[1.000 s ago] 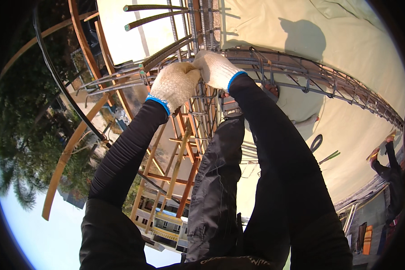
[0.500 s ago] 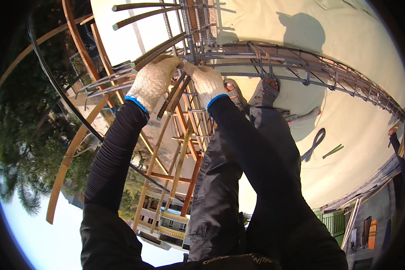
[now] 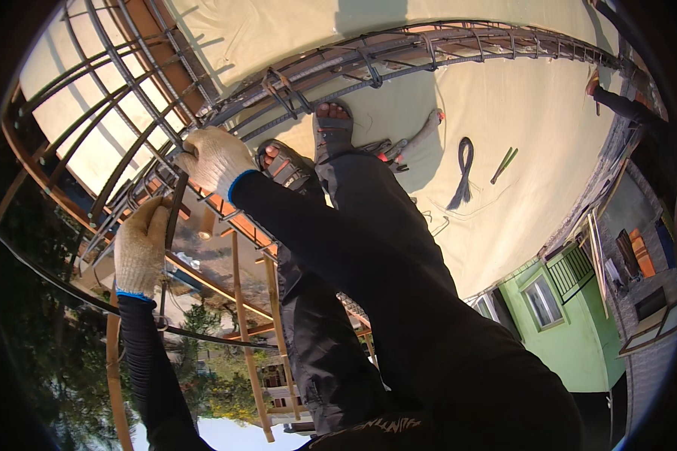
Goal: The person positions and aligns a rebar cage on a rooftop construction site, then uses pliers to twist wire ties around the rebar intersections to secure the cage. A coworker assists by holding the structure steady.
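Note:
My right hand [image 3: 217,161], in a cream knitted glove with a blue cuff, is at the corner where the reinforcing bars [image 3: 139,89] of the cage meet. Its fingers are curled in; what they hold is hidden. Lower and to the left, my left hand [image 3: 140,249], gloved alike, has thumb and fingers drawn together beside a short dark bar end [image 3: 175,209]. Whatever is between those fingers is too small to make out. From this corner a long rebar beam cage [image 3: 406,54] with stirrups curves off to the right.
My sandalled feet [image 3: 325,135] stand on a pale sheet-covered deck [image 3: 519,203] beside the cage. A bundle of tie wire [image 3: 463,173] and green-tipped rods [image 3: 504,165] lie on it. Wooden poles [image 3: 250,338] and a drop lie below left. Another person's leg [image 3: 626,107] is far right.
My view has swung, so the bars and deck sit further left. My hands have come apart: the left is now lower and left of the right, which remains at the bar corner.

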Motion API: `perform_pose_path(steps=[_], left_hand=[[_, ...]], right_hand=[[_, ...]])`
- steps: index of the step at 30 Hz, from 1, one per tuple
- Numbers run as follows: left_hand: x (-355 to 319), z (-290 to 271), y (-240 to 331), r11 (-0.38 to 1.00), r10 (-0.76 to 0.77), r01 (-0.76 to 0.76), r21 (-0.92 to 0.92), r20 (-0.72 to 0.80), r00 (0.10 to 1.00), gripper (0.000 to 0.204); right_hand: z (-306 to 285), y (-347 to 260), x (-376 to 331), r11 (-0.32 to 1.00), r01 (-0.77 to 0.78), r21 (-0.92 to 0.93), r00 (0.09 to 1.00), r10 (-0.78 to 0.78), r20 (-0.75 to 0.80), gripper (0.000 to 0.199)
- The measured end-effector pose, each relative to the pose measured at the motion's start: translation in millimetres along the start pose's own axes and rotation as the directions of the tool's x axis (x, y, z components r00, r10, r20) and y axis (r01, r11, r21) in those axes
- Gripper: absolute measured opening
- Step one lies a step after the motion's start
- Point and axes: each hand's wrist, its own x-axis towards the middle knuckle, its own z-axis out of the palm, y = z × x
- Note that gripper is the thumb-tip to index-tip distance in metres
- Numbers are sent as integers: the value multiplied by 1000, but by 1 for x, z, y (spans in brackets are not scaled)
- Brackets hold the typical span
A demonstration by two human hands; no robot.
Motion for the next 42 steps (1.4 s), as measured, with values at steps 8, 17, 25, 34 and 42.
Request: perform_pose_path(steps=[8, 17, 25, 34, 42], left_hand=[[-27, -15, 54, 929, -171, 198, -313, 111, 979, 55], [-79, 41, 53, 792, -233, 166, -588, -40, 972, 68], [-187, 116, 16, 720, -690, 399, -568, -527, 496, 55], [-220, 376, 174, 970, -220, 227, 91, -80, 972, 41], [-217, 509, 306, 760, -335, 481, -436, 371, 866, 36]], right_hand=[[-144, 163, -123, 970, -235, 55, 841, 231, -489, 27], [-315, 395, -348, 595, -798, 98, 523, 764, -379, 41], [-405, 555, -412, 472, -877, 88, 387, 803, -453, 37], [-594, 794, -337, 379, -923, -68, 332, 693, -640, 66], [-597, 835, -297, 489, -853, -181, 500, 669, -549, 48]])
